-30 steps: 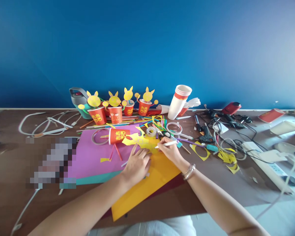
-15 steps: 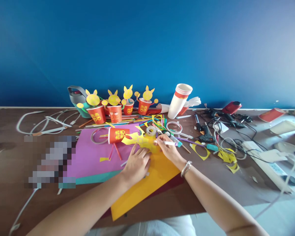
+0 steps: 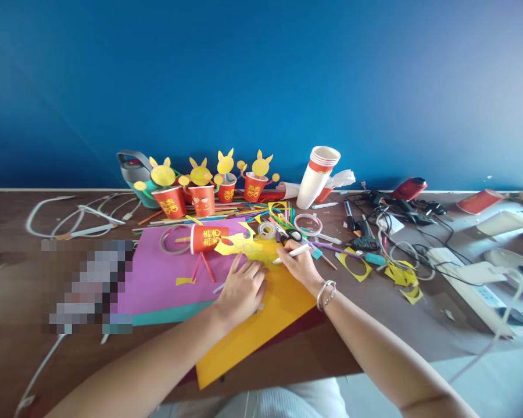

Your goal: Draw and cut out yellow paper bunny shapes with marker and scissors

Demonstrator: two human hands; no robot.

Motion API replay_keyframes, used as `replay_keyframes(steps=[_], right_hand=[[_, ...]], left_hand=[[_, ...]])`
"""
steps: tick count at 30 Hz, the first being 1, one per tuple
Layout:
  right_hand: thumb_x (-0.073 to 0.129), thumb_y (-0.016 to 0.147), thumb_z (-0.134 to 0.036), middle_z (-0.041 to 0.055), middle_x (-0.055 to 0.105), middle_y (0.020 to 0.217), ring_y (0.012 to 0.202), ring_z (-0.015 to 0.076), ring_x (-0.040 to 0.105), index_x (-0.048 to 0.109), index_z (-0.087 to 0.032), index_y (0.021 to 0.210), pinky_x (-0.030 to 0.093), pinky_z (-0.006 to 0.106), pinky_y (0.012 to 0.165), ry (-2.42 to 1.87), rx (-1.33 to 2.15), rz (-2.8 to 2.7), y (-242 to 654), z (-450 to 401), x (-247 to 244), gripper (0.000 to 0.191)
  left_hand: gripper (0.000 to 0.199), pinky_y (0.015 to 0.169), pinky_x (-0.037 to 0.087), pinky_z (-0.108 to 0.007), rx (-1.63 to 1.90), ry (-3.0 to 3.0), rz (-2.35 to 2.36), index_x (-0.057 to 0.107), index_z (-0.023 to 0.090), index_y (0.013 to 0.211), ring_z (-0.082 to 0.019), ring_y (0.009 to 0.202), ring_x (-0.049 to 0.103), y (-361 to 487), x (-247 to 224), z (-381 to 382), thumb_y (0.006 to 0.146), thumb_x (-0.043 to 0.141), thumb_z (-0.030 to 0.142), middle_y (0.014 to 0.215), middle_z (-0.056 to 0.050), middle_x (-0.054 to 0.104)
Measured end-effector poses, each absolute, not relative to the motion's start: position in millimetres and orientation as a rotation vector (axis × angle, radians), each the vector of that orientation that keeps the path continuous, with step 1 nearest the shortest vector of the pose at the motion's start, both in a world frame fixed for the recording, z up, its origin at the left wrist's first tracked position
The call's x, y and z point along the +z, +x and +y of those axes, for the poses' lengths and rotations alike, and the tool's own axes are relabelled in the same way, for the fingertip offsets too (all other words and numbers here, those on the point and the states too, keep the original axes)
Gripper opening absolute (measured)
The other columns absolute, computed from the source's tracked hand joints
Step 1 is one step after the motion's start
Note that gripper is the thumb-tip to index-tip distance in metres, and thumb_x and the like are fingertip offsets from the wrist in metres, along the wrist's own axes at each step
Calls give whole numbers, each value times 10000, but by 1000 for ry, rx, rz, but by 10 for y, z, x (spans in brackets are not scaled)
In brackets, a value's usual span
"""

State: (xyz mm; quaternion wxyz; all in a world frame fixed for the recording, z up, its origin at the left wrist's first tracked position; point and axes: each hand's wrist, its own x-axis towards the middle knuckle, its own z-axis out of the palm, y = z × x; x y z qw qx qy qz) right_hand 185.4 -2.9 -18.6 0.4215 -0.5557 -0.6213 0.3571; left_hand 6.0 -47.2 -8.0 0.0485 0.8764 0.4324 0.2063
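Note:
My right hand (image 3: 303, 266) grips a white marker (image 3: 298, 251), its tip pointing down-left close to the orange paper (image 3: 253, 331). My left hand (image 3: 243, 290) lies palm down with fingers stretched out, pressing on the paper sheets. By its fingertips is a cut yellow paper scrap (image 3: 233, 246) with curved edges and small circles on it. A red paper cup (image 3: 209, 238) rests on its side just left of that, with pink strips below it. Purple paper (image 3: 152, 278) lies underneath on the left. Scissors (image 3: 291, 235) sit behind my right hand, partly hidden.
Several red cups with yellow eared paper heads, such as this cup figure (image 3: 169, 200), stand along the wall. A tall stack of white cups (image 3: 318, 177) leans behind. To the right are a glue gun (image 3: 366, 237), tangled cables and a power strip (image 3: 470, 290).
The marker's tip has swung lower toward the paper, and my right hand has turned slightly with it. My left hand stays at the same spot on the paper.

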Motion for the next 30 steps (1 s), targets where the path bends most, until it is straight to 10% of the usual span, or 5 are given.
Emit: replay_keyframes(steps=[30], right_hand=[[536,688,-260,-60,432,452,428,91,385,379,-215,564,275,215,404,-1415,962,-1617,1884,-19,-197,205]], left_hand=[[241,1100,243,-480,655,2680,1334,644,222,1001,-200,988,602,67,-88,-468,836,493,130,1010,-41,662]])
